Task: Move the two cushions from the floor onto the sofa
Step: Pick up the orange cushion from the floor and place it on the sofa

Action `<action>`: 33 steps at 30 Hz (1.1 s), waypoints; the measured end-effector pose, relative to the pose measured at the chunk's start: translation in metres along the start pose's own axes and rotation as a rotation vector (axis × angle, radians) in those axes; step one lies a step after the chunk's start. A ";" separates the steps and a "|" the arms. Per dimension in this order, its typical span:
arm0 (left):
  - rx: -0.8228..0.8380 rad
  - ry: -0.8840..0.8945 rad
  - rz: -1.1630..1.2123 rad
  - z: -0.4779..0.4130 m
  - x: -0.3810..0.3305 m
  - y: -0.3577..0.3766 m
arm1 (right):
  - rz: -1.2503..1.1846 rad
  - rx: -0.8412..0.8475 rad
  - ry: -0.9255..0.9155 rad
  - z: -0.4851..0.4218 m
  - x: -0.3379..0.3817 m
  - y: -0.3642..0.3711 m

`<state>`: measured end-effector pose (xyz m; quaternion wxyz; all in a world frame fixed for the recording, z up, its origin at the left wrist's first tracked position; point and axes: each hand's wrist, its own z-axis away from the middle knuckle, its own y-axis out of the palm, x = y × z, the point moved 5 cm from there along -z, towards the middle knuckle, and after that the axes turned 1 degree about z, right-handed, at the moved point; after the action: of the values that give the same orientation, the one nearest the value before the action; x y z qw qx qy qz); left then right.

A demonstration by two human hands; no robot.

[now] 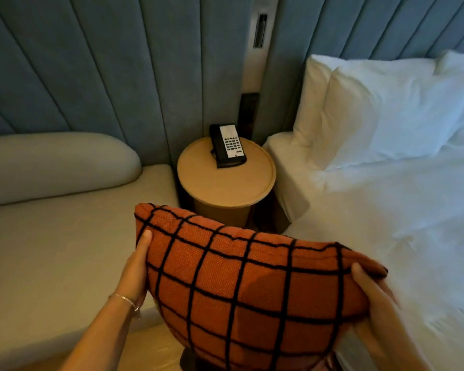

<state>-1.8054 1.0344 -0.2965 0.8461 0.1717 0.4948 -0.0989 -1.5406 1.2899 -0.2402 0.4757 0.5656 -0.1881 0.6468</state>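
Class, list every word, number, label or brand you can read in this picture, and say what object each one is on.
No text is legible.
Black desk telephone on the round wooden side table: its pale keypad panel carries markings, too small and blurred to read.
Orange cushion with black grid lines, held between both hands: pattern only, no lettering.

text: none legible | telephone keypad: marks too small

A hotel bedroom is suggested: a white-sheeted bed at right, a desk telephone on a round side table at centre, padded wall panels above.
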 end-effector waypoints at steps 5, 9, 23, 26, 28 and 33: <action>-0.190 0.220 -0.201 0.048 -0.067 -0.018 | -0.029 -0.013 -0.207 0.017 0.055 0.037; -0.378 0.498 -0.262 0.091 -0.121 -0.041 | -0.060 0.053 -0.260 0.028 0.092 0.073; -1.040 0.319 0.334 0.245 -0.121 -0.227 | 0.458 0.899 -0.159 0.101 -0.008 0.218; -1.080 0.358 0.262 0.274 -0.126 -0.274 | 0.459 0.916 -0.118 0.126 -0.040 0.264; -1.030 0.400 0.264 0.291 -0.131 -0.308 | 0.437 0.953 -0.082 0.146 -0.059 0.301; -0.749 0.404 0.135 0.307 -0.152 -0.374 | 0.405 1.009 -0.034 0.193 -0.096 0.377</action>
<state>-1.7598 0.5697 -0.0973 0.7406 -0.0995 0.6400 0.1790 -1.7551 0.9208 -0.1610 0.0076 0.6867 0.0329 0.7261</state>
